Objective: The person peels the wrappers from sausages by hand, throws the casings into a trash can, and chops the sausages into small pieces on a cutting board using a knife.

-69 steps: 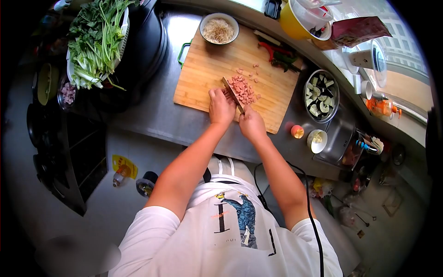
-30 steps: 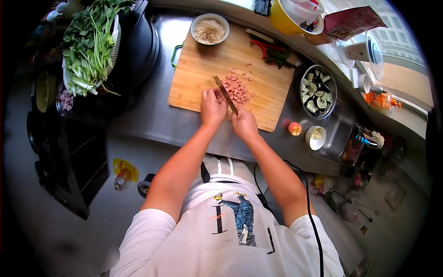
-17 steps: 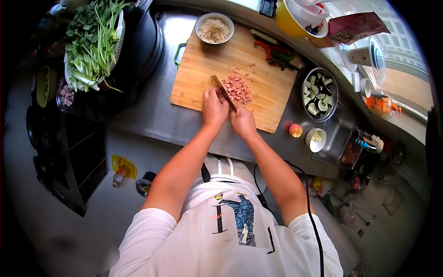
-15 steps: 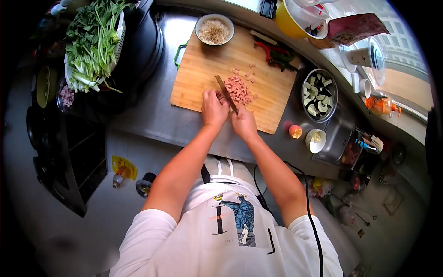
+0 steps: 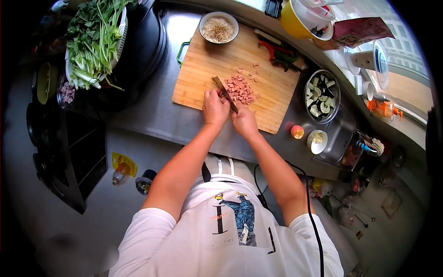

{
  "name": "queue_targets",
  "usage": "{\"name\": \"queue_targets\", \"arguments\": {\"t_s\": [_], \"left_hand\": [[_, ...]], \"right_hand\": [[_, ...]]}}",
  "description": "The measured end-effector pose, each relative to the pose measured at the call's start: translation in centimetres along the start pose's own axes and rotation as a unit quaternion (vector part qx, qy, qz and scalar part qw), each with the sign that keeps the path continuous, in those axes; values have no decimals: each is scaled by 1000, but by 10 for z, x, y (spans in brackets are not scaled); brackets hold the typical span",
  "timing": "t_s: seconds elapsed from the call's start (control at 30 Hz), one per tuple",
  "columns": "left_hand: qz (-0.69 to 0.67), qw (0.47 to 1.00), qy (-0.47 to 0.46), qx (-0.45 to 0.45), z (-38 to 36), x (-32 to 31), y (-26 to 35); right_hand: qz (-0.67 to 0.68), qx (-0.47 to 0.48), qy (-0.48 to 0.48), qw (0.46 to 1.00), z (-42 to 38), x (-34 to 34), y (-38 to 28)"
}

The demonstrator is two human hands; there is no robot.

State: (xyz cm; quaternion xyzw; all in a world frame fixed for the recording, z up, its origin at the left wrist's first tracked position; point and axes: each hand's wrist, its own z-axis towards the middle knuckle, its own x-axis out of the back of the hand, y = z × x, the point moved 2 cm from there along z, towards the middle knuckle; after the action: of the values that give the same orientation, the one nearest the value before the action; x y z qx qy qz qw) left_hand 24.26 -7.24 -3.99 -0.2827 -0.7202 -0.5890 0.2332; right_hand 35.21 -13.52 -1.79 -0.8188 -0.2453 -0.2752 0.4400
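Observation:
A wooden cutting board [image 5: 207, 64] lies on the steel counter. In its middle is a pile of diced pink sausage [image 5: 242, 88]. My right hand [image 5: 244, 121] is closed on the handle of a knife [image 5: 224, 92], whose blade runs up and left along the pile's left side. My left hand [image 5: 215, 107] sits just left of the blade with fingers curled down on the board; what is under them is hidden.
A white bowl of shredded food [image 5: 218, 28] and red and green peppers [image 5: 279, 53] sit on the board's far side. A steel bowl of cut eggplant [image 5: 321, 95] is to the right, a basket of leafy greens [image 5: 94, 39] to the left.
Both hands stay together at the pile. The knife blade has gone up and down in small strokes beside the sausage pieces. The view has shifted slightly.

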Motion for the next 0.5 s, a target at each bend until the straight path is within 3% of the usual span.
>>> {"name": "queue_targets", "arguments": {"t_s": [0.3, 0.37, 0.5], "left_hand": [[-43, 997, -37, 52, -4, 0, -15], [-57, 998, 9, 2, -4, -5, -19], [-58, 998, 7, 19, -3, -5, -20]], "right_hand": [[-12, -38, 29, 999, -11, 12, -13], [3, -28, 36, 999, -11, 16, -14], [-2, -24, 12, 1000, -14, 15, -14]]}}
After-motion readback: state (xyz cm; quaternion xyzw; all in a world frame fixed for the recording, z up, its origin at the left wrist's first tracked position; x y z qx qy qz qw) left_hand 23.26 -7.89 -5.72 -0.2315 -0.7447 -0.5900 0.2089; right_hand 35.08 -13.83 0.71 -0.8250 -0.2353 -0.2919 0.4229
